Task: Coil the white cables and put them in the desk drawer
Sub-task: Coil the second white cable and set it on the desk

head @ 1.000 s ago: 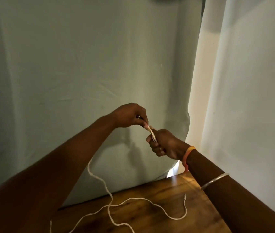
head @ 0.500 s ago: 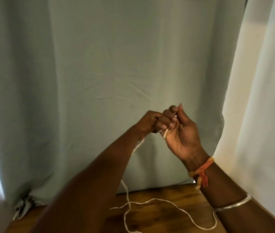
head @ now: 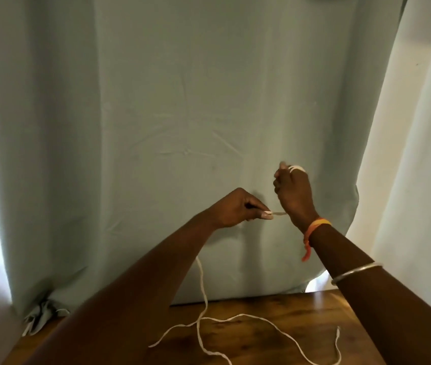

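Person at a brown wooden desk (head: 314,309) set against a pale green fabric curtain (head: 182,122); white drape (head: 420,167) at right. One thin white cable (head: 201,280) in play. Left hand (head: 235,209) raised in front of the curtain, thumb and fingers (head: 257,207) pinched together on the cable. A short taut stretch runs from that pinch rightward to the base of the right hand (head: 294,198). Right hand held higher and just beside the left, back of hand to the camera. Its fingers (head: 279,180) are bent forward with white turns of cable looped over their tops, so it reads as the spool; the inner grip faces away and cannot be checked. Orange thread band (head: 314,224) on the right wrist, silver bangle (head: 354,271) further down the forearm. Below the left forearm the cable drops near-vertical to the desk, then lies in slack, crossing curves on the wood, its free end (head: 337,331) toward the right front. Most of the length is not yet wound. No drawer in view. Judgement: coiling is at an early stage. The next wrap turns on the feed lying below and left of the right fingers, long axis roughly vertical up to the left pinch, then nearly horizontal across to the right hand. The left hand is nearer the slack and should guide it up and over. Risk: the crossed loops on the desk may snag as they lift.
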Tool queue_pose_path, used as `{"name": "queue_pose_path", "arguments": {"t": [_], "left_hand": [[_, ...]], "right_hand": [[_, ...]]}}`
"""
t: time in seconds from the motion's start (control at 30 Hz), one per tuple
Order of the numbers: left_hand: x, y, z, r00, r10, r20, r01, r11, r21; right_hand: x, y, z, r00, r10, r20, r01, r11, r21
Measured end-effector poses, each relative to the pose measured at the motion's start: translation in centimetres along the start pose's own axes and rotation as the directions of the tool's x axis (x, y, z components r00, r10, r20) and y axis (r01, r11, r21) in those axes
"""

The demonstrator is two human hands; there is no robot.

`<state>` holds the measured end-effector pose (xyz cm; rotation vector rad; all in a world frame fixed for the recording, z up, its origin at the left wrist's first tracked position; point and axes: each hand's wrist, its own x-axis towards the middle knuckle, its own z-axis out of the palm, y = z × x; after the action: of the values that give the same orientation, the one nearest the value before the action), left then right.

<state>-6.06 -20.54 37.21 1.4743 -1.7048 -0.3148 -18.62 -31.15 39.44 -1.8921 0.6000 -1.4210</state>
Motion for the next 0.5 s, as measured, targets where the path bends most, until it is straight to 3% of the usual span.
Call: {"name": "queue_pose_path", "arguments": {"t": [0.03,0.1,0.17,0.23,0.33,0.43,0.5], "left_hand": [[0.4,0.0,-0.8,0.999,0.025,0.040,-0.029,0.996,0.080],[1.0,0.2,-2.4,0.990,0.049,0.131,-0.081,0.966,0.246],[1.4,0.8,-3.7,0.978,0.039,0.205,-0.108,0.935,0.337],[1.6,1.7,-4.8,0.971,0.032,0.238,-0.118,0.927,0.356],[1.6,2.7,-6.2,0.965,0.029,0.262,-0.125,0.926,0.356],[1.5,3.0,-7.5,0.971,0.034,0.236,-0.108,0.946,0.306],[1.4,2.9,-8.3,0.980,0.015,0.201,-0.068,0.962,0.263]], "right_hand": [[-0.2,0.3,0.1,0.986,0.077,0.145,-0.062,0.992,-0.110],[-1.1,0.4,0.5,0.879,0.237,0.413,-0.077,0.927,-0.367],[-2.2,-0.1,1.0,0.798,0.305,0.520,-0.053,0.895,-0.443],[-3.3,-0.8,1.3,0.746,0.418,0.518,-0.267,0.901,-0.342],[-4.0,-1.4,1.6,0.583,0.521,0.623,-0.569,0.810,-0.144],[-4.7,-1.4,1.5,0.379,0.443,0.812,-0.771,0.636,0.013],[-5.5,-1.4,1.6,0.318,0.322,0.892,-0.830,0.549,0.098]]}}
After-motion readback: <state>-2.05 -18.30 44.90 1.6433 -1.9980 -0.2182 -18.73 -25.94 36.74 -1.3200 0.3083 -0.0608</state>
